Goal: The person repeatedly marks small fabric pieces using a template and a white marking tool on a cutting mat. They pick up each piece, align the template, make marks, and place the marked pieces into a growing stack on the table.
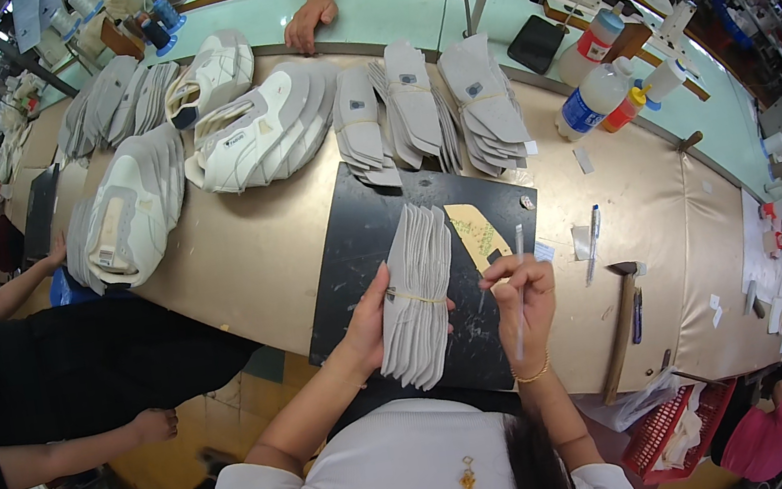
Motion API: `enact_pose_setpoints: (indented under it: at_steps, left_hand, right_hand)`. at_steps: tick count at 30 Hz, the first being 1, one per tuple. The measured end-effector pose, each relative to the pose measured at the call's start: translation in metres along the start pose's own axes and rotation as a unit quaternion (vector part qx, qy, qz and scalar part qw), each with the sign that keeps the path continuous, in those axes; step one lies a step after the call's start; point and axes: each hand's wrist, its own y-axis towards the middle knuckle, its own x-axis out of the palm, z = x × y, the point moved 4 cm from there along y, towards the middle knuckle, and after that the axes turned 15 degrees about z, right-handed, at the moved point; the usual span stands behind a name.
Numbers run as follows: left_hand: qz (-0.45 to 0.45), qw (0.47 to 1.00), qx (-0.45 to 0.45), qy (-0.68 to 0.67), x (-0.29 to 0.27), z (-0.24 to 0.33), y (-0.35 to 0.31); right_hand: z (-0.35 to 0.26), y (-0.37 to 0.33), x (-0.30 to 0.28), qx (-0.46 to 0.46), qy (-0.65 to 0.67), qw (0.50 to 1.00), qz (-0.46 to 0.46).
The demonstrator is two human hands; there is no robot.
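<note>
My left hand (368, 329) is wrapped round a stack of light grey fabric shoe pieces (418, 266), tied at the middle with a thin rubber band (419, 296). The stack is held over a black board (336, 248), its layers fanned at the lower end. Just right of it, my right hand (531, 299) has its fingers closed on a slim, pale pen (519, 239), which points upward. Beyond that hand, a yellow pattern piece (471, 227) with green marks lies on the board, partly hidden by my fingers.
Banded grey bundles (410, 90) and stacked shoe uppers (267, 126) line the far side. Bottles (583, 104), a blue pen (593, 234) and a hammer (617, 337) lie to the right. A co-worker's hands (313, 23) rest on the green table opposite; another person's arm (24, 289) reaches in at left.
</note>
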Motion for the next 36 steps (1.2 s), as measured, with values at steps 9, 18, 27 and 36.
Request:
enact_pose_setpoints:
  at_steps: [9, 18, 27, 36]
  left_hand:
    - [0.062, 0.985, 0.114, 0.116, -0.008, 0.004, -0.005]
    - [0.109, 0.943, 0.16, 0.271, 0.003, 0.002, -0.008]
    - [0.062, 0.956, 0.103, 0.266, 0.023, 0.022, -0.026]
    - [-0.113, 0.909, 0.016, 0.4, 0.029, 0.028, -0.042]
  right_hand:
    - [-0.022, -0.001, 0.037, -0.25, -0.347, 0.894, -0.133]
    - [-0.015, -0.011, 0.025, -0.241, -0.365, 0.888, -0.141]
    - [-0.016, -0.022, 0.01, 0.127, -0.075, 0.985, -0.087]
    - [-0.044, 0.022, -0.013, -0.046, -0.135, 0.99, 0.018]
